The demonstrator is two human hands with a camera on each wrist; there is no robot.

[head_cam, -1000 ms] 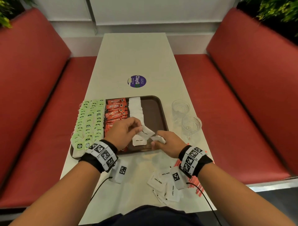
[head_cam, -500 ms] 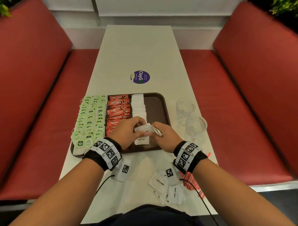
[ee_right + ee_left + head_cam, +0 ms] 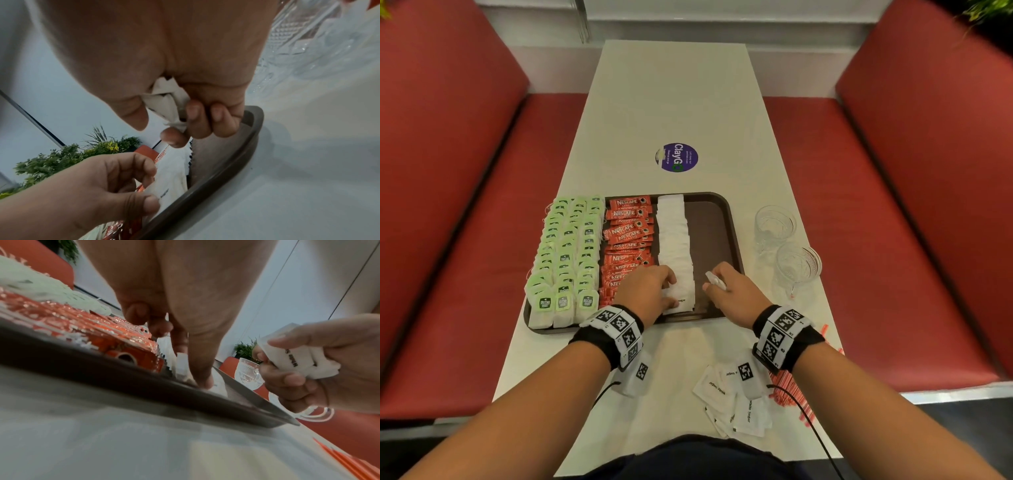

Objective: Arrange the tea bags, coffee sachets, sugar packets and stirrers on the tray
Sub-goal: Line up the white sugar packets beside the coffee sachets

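Note:
A brown tray (image 3: 722, 219) holds green tea bags (image 3: 566, 246) on its left, red coffee sachets (image 3: 628, 236) in the middle and a row of white sugar packets (image 3: 674, 240) beside them. My left hand (image 3: 671, 291) pinches one sugar packet (image 3: 166, 190) between thumb and fingers, low on the near end of that row. Just to its right, over the tray's bare strip, my right hand (image 3: 714, 286) grips a small bunch of sugar packets (image 3: 292, 356). More loose sugar packets (image 3: 732, 401) and red stirrers (image 3: 787, 387) lie on the table under my right wrist.
Two glass cups (image 3: 774, 222) (image 3: 798, 263) stand right of the tray, close to my right hand. A round purple sticker (image 3: 676, 157) is on the white table (image 3: 671, 85) beyond the tray. Red bench seats (image 3: 859, 205) flank the table.
The hands met above the tray's near end and a packet passed to the left hand. The left hand has since lowered it onto the row, and the right hand drew away to the right.

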